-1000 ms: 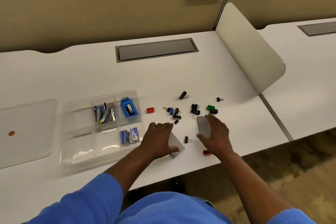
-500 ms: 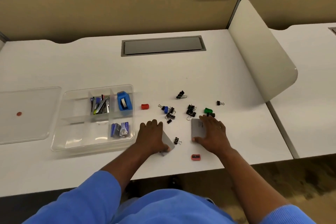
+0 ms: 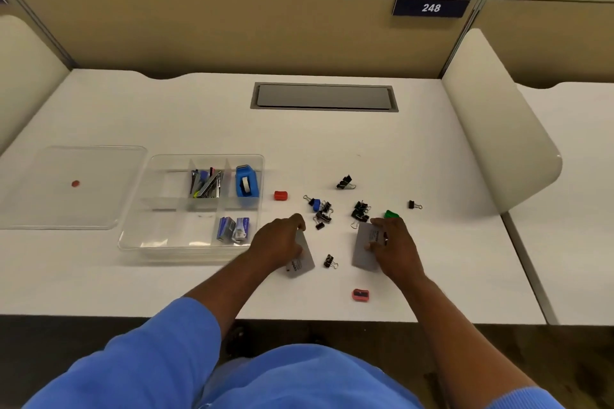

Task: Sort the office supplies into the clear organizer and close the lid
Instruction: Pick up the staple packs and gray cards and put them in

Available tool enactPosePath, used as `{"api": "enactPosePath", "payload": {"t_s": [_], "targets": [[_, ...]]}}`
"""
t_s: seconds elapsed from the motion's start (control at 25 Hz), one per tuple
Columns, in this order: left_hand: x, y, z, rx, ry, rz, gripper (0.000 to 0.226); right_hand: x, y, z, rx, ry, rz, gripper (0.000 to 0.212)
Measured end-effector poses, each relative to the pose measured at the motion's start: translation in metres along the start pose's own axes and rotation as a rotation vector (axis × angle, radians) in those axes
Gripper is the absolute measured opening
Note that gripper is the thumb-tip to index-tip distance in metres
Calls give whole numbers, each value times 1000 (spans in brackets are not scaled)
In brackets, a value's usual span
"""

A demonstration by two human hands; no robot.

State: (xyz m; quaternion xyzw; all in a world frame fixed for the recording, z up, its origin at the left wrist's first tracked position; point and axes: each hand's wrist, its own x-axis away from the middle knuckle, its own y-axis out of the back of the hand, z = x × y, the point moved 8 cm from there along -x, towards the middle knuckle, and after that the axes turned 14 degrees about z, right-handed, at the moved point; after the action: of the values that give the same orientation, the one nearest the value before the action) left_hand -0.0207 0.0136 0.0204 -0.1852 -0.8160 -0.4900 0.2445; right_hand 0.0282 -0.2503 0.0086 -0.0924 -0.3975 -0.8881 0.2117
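Looking down from the head view, we see both hands on the white desk (image 3: 332, 143), each pressing a flat grey card. Left hand (image 3: 277, 244) lies palm down with fingers curled over the left grey card (image 3: 303, 262); long axis runs near-to-far, tilted slightly left at the far end, small dark print along its near left edge, unreadable. Right hand (image 3: 395, 247) has fingers spread flat on the right grey card (image 3: 365, 247), long axis also near-to-far; a line of dark print shows by the fingers, too small to read. We cannot tell whether either card is lifted or just pinned.

Clear plastic compartment organizer (image 3: 156, 242) sits left of the hands, open. Back middle compartment holds a bundle of metal clips and pens (image 3: 206, 184), back right a blue tape dispenser (image 3: 247, 185), front right blue staple boxes (image 3: 233, 228). Clear lid (image 3: 109, 183) lies flat just left of it, with a red dot on it.

Loose on the desk: black binder clips (image 3: 359, 211) scattered beyond the cards, one (image 3: 330, 262) between them, a red cylinder (image 3: 280, 195), a green piece (image 3: 391, 214), a red sharpener (image 3: 360, 295) near the front edge.

Blue wall plate (image 3: 431, 7) reads "248".
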Motion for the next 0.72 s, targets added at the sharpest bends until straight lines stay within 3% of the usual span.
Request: {"api": "enactPosePath", "payload": {"t_s": [0.12,0.36,0.72], "targets": [[13,17,18,220,6,-60,34,0,5,12,-86,53,-46,37],[32,50,46,478,-96,-171,41,-1,10,57,-283,128,-157,33],[57,104,150,594,-203,-194,40,-21,-51,207,-247,302,-272,30]]}}
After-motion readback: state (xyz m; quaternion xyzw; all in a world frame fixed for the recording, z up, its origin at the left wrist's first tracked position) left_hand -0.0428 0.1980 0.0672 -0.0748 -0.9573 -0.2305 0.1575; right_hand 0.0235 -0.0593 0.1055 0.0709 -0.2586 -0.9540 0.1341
